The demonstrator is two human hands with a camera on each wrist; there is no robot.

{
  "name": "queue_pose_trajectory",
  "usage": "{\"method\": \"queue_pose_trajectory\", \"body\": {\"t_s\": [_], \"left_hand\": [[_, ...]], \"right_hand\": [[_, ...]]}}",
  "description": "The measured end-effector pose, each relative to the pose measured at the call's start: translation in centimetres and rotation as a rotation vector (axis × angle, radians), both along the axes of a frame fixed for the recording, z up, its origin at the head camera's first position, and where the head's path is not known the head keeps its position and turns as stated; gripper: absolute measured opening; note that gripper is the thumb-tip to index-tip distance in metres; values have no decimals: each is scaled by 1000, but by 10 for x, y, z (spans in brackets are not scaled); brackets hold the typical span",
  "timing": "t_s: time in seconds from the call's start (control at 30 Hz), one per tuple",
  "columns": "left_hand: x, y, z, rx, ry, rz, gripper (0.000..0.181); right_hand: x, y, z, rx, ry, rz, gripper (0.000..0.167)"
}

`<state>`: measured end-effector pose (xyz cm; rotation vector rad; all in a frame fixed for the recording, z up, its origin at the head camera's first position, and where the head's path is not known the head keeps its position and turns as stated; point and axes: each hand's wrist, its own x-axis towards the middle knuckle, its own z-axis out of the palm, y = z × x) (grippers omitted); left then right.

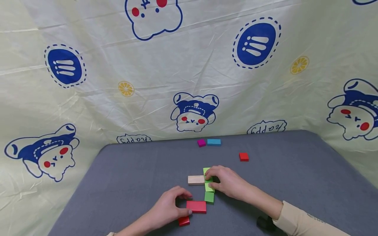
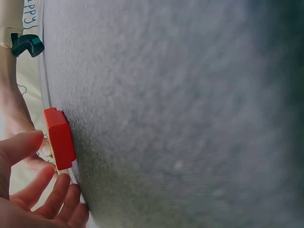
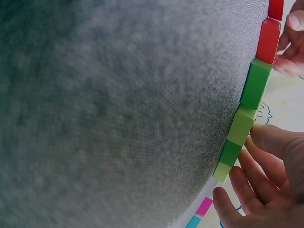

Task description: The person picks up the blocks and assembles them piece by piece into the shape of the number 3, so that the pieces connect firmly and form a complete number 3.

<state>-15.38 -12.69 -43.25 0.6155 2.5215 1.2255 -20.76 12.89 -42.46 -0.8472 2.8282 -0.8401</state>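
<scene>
My left hand [image 1: 166, 207] is bent around the left end of a red rectangular block [image 1: 196, 207]. Its thumb is at the near edge and its fingers by the far edge, loosely spread. A smaller red block [image 1: 184, 221] lies below that thumb. A row of light and dark green blocks runs away from the red one; the nearest is a dark green block [image 1: 209, 197]. My right hand [image 1: 230, 182] is over the row's far part, its thumb by a light green block [image 3: 241, 124], partly covering the row. A pale wooden block [image 1: 196, 180] joins the row's left side.
Farther back lie a magenta block [image 1: 201, 143], a blue block [image 1: 214, 142] and a single red block [image 1: 243, 157]. All rest on a grey cloth-covered table [image 1: 133, 173]. A printed curtain [image 1: 97, 108] hangs behind the table's far edge.
</scene>
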Motion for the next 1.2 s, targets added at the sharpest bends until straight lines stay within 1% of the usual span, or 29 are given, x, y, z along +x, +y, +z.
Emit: {"method": "queue_pose_trajectory", "body": {"t_s": [0.17, 0.27, 0.33, 0.43, 0.53, 0.6, 0.77, 0.87, 0.93, 1.03, 1.13, 1.2], "left_hand": [[8, -6, 1, 20, 14, 30, 27], [13, -10, 1, -1, -13, 49, 27], [16, -13, 1, -38, -38, 59, 28], [19, -17, 0, -89, -55, 46, 30], [21, -22, -1, -111, -60, 16, 30], [22, -25, -2, -105, -51, -10, 28], [24, -30, -6, -77, 15, -73, 23], [24, -31, -7, -63, 26, -93, 20], [24, -32, -7, -57, 28, -101, 19], [25, -34, -6, -41, 11, -103, 19], [25, -36, -4, -17, -38, -87, 20], [24, -36, -2, -4, -65, -64, 21]], "right_hand": [[0, 0, 1, -1, -1, -9, 22], [0, 0, 1, -1, -5, -9, 22], [0, 0, 1, -1, -7, -5, 22], [0, -1, 1, 1, -8, -1, 21], [0, -1, 1, 4, -9, -2, 21], [0, -1, 1, 5, -10, -2, 21], [0, -1, 0, 2, -16, 2, 21], [0, 0, 0, 0, -14, -1, 21], [0, 0, 0, -3, -12, -2, 20], [0, 0, 0, -7, -13, -5, 21], [0, 0, 0, -10, -13, -1, 21], [0, 0, 0, -12, -13, -2, 21]]}}
